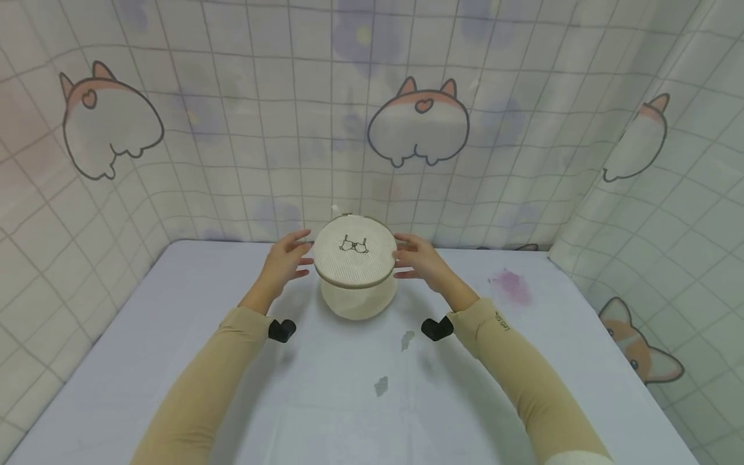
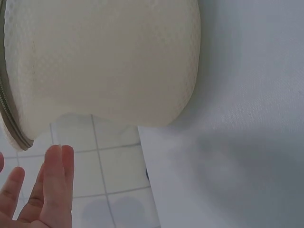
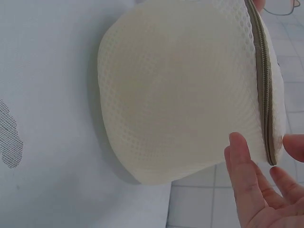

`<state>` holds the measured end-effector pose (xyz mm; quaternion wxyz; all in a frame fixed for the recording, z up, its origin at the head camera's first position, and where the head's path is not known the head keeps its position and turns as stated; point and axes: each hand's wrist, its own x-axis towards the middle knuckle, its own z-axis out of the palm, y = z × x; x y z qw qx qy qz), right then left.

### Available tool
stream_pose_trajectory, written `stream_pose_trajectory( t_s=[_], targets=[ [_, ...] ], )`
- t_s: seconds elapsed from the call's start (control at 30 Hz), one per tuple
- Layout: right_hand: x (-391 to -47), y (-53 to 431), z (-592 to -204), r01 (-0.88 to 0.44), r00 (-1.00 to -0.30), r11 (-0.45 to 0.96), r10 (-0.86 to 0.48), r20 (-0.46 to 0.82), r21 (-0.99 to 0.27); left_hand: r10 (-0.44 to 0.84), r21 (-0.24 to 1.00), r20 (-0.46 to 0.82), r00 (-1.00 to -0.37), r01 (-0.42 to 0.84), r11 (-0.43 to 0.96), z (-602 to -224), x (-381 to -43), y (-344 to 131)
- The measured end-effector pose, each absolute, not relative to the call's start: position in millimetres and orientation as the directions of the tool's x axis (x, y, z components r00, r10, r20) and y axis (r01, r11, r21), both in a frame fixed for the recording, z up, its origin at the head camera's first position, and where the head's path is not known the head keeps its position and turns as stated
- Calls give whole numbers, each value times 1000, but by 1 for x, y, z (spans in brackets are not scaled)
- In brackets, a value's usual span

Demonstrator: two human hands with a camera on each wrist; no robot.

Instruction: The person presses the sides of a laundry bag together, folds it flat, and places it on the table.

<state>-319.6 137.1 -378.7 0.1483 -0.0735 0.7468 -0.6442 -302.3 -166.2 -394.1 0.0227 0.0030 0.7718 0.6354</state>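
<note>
A cream mesh laundry bag (image 1: 356,298), round with a flat top, stands upright at the far side of the table. A line drawing of a bra (image 1: 354,245) marks its top. Around the upper edge runs a zipper (image 3: 264,88), which looks closed in the right wrist view. My left hand (image 1: 283,259) is at the bag's left side, fingers loosely extended and a little short of the rim. On the opposite side, my right hand (image 1: 425,259) has its relaxed fingers right at the rim, with the thumb beside the zipper in the right wrist view.
The white table (image 1: 349,413) has two grey patches (image 1: 381,386) and a pink stain (image 1: 513,287) on its surface. A checked curtain (image 1: 267,129) with corgi prints hangs right behind the table and along both sides. Black straps (image 1: 282,330) show at my cuffs.
</note>
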Motion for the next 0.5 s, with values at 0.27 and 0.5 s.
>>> stream_pose_trajectory(
  t_s=[0.27, 0.5],
  targets=[
    [-318, 137, -375, 96, -935, 145, -325, -139, -985, 43, 990, -86, -995, -81, 118, -396, -302, -161],
    [-317, 135, -369, 114, -930, 134, -335, -153, -984, 28, 994, -72, -997, -69, 85, -395, -303, -156]
  ],
)
